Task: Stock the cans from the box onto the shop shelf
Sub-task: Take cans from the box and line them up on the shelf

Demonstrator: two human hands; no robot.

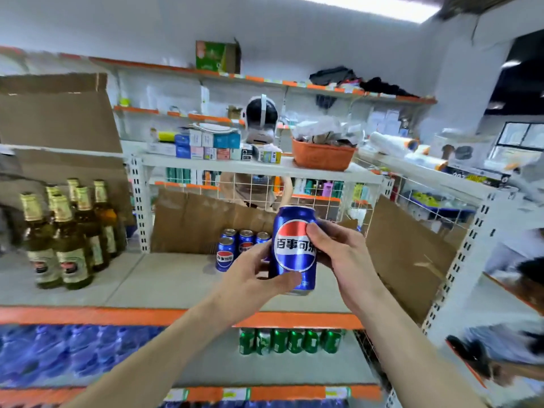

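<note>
Both hands share the grip on one blue can point(294, 248): left hand point(256, 278) curls round its lower left side with the thumb across the bottom front, right hand point(338, 254) wraps the right side, thumb pressed near the logo. Can upright, label facing the camera, held in the air above the front part of the shop shelf point(164, 278), not touching it. Behind it, at the back of the same shelf, a small cluster of matching blue cans point(235, 248) stands upright, partly hidden by the left hand. Brown cardboard point(200, 219) lines the wire back of the bay; another sheet leans along the right side. Left end of the shelf: a group of amber glass bottles point(67, 231) with gold foil necks, upright, close together. Shelf below: a row of green cans point(290, 341) on the right, blue shrink-wrapped packs point(73, 351) on the left, blurred. Upper shelf carries an orange basket point(322, 157) heaped with crumpled wrappers and plastic, and small boxed goods point(203, 145) stacked to its left.
</note>
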